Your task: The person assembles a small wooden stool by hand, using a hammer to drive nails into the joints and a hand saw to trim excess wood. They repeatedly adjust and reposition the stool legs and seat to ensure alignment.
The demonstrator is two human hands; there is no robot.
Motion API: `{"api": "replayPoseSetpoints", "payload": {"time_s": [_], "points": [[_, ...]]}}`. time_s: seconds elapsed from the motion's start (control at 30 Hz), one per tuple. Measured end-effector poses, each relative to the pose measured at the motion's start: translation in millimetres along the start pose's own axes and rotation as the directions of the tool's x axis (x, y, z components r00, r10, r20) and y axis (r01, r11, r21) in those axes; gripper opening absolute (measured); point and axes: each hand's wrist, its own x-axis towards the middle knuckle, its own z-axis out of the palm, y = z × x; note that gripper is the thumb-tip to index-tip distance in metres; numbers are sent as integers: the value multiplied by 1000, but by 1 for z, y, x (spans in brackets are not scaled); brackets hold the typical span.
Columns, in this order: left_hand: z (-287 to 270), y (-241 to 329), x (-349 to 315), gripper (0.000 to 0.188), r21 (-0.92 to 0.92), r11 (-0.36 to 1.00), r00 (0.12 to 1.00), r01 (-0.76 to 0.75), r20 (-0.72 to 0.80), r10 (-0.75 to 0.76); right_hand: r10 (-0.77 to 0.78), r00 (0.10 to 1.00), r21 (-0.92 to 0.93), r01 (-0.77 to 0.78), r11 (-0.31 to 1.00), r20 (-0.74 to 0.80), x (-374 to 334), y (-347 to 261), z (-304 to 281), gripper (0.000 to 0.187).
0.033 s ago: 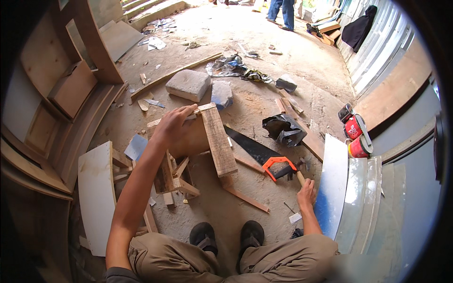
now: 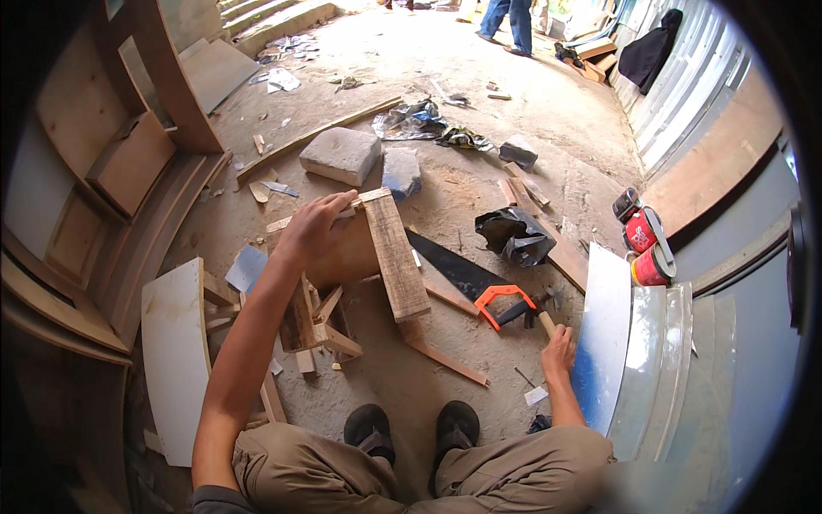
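Observation:
I squat on a dirt floor, my shoes (image 2: 411, 428) at the lower middle. My left hand (image 2: 312, 227) grips the top edge of a rough wooden frame (image 2: 342, 257) that stands in front of me. A thick plank (image 2: 396, 253) forms its right side, and short offcuts (image 2: 321, 330) lie at its base. My right hand (image 2: 558, 349) is low on the ground at the right, closed around the wooden handle of a hammer (image 2: 545, 319). A hand saw (image 2: 467, 278) with a black blade and an orange grip lies flat between the frame and the hammer.
Two stone blocks (image 2: 341, 154) sit beyond the frame, with a black plastic bag (image 2: 514, 236) to the right. Red cans (image 2: 646, 248) stand by the right wall, beside a white-blue panel (image 2: 604, 334). A white board (image 2: 175, 360) and curved wooden frames (image 2: 103, 214) fill the left. A person's legs (image 2: 509, 17) stand far back.

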Motion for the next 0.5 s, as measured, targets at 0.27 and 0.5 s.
{"api": "replayPoseSetpoints", "payload": {"time_s": [0.27,0.5], "points": [[3,2,1,53,7,999,999,-36,-11,36,-166,922,263,266,927,-350,16,52,17,33],[6,-8,-4,55,118,993,999,-20,30,17,-312,941,973,-62,220,131,-9,-104,-121,33]]}}
